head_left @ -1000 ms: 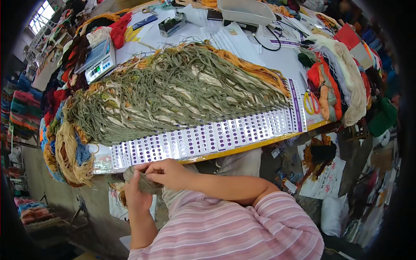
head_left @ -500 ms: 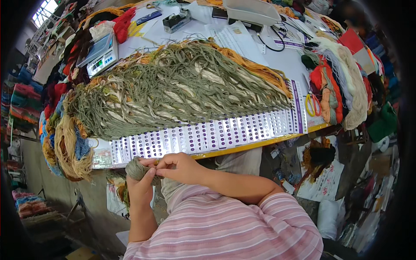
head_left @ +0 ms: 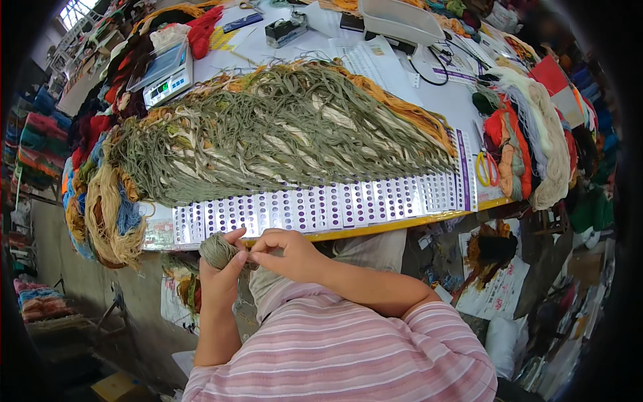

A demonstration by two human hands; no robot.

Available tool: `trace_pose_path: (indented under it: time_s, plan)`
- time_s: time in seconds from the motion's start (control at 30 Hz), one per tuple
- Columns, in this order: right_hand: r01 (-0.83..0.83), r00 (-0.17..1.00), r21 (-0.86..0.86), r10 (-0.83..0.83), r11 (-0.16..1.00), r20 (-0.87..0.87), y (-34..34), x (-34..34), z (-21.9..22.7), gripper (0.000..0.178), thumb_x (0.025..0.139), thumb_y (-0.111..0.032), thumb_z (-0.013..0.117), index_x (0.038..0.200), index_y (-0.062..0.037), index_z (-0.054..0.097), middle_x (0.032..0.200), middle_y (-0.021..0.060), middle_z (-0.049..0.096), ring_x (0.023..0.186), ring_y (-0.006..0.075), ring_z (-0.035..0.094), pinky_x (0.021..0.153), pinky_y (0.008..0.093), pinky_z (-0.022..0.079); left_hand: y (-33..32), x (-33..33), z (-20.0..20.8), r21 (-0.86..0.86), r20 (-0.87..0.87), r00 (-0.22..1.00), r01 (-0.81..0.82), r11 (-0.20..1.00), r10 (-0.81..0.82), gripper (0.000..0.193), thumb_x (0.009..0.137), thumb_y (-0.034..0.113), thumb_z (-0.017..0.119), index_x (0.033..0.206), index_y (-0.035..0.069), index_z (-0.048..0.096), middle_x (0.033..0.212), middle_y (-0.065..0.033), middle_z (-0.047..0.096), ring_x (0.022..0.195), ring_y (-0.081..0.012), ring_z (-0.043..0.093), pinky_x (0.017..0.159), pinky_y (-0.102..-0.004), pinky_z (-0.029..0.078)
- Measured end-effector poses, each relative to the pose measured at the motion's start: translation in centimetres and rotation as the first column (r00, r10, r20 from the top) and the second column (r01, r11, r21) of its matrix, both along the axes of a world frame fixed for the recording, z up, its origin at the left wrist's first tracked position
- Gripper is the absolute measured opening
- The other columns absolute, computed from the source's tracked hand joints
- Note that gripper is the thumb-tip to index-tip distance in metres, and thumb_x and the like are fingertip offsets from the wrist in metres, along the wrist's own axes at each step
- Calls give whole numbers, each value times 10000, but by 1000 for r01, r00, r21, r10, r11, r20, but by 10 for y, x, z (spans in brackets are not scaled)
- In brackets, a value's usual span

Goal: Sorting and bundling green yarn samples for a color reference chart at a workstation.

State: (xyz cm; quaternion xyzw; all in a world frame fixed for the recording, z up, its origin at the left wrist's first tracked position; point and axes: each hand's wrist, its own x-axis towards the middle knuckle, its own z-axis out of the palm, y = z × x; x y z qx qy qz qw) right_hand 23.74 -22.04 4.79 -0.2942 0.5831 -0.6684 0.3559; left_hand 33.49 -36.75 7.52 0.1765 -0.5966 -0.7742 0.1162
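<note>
A grey-green ball of yarn (head_left: 218,250) rests in my left hand (head_left: 221,276), with the fingers and thumb wrapped round it. My right hand (head_left: 284,253) is beside it, thumb and forefinger pinched together close to the left thumb; what they pinch, likely a strand, is too small to make out. Both hands are just off the table's near edge, above my lap. Beyond them, long grey-green and cream threads (head_left: 268,134) hang in a thick layer from a row of white cards with purple-rimmed holes (head_left: 295,211).
A digital scale (head_left: 167,84) stands at the far left, amid yarn hanks (head_left: 104,208). Scissors with red and yellow handles (head_left: 487,169) lie at the right, next to orange and cream skeins (head_left: 512,147). A clear plastic tub (head_left: 402,21) and papers (head_left: 375,63) sit at the back.
The view has shifted slightly. The ball has turned a little in my left hand, and my right hand's pinch stays close to it.
</note>
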Motion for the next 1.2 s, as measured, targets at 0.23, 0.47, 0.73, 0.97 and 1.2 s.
trace_pose_path:
  time_s: [0.23, 0.47, 0.73, 0.97, 1.2]
  plan:
    - [0, 997, -57, 5, 998, 79, -3, 4, 11, 87, 839, -96, 641, 865, -14, 640, 829, 22, 625, 777, 98, 554, 739, 263, 453, -3, 5, 5, 54, -89, 995, 42, 998, -38, 424, 791, 51, 672, 1188, -57, 567, 850, -30, 552, 773, -105, 523, 726, -249, 426]
    - [-49, 997, 47, 46, 998, 58, -10, 10, 14, 120, 812, -111, 687, 870, -15, 646, 816, 20, 630, 796, 103, 567, 758, 268, 460, -10, 13, 4, 0, -95, 995, 43, 999, -43, 415, 792, 46, 669, 1181, -57, 569, 851, -32, 557, 776, -106, 524, 709, -248, 422]
    - [-62, 997, -17, 62, 998, 35, -11, 11, 12, 72, 802, -62, 643, 862, -22, 645, 827, 29, 636, 819, 113, 579, 787, 273, 458, -15, 12, 5, 57, -84, 992, 95, 994, -90, 512, 760, 69, 707, 1228, -50, 537, 841, -37, 562, 746, -94, 511, 680, -227, 405]
    - [-87, 991, -5, 87, 996, 104, -16, 11, 16, 76, 824, -76, 640, 866, -12, 636, 837, 21, 639, 821, 95, 570, 786, 266, 456, -23, 13, 2, 39, -71, 994, 81, 996, -78, 532, 749, 68, 702, 1238, -50, 530, 839, -29, 559, 747, -90, 509, 673, -220, 392]
    - [-124, 987, 16, 121, 992, 110, -25, 22, 18, 80, 842, -76, 623, 873, -2, 628, 830, 21, 641, 807, 84, 566, 769, 260, 460, -31, 24, 4, 26, -95, 991, 98, 995, -96, 586, 742, 60, 691, 1279, -58, 487, 832, -32, 562, 734, -93, 519, 683, -229, 410]
